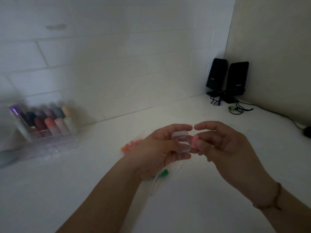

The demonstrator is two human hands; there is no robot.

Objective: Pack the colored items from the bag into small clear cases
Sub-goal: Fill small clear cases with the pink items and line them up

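Note:
My left hand point(156, 148) holds a small clear case point(182, 142) above the white counter, its lid raised. My right hand point(223, 145) pinches a small pink item point(246, 141) right beside the case's open side. Under my left wrist lies a clear plastic bag point(159, 179) with a green item point(165, 172) showing through it. A cluster of orange and pink items point(130, 146) lies on the counter just left of my left hand, partly hidden by it.
A clear acrylic organiser point(48, 137) with several coloured tubes stands at the left against the tiled wall. Two black speakers point(227, 78) with trailing cables sit in the far right corner. A dark object point(307, 131) lies at the right edge.

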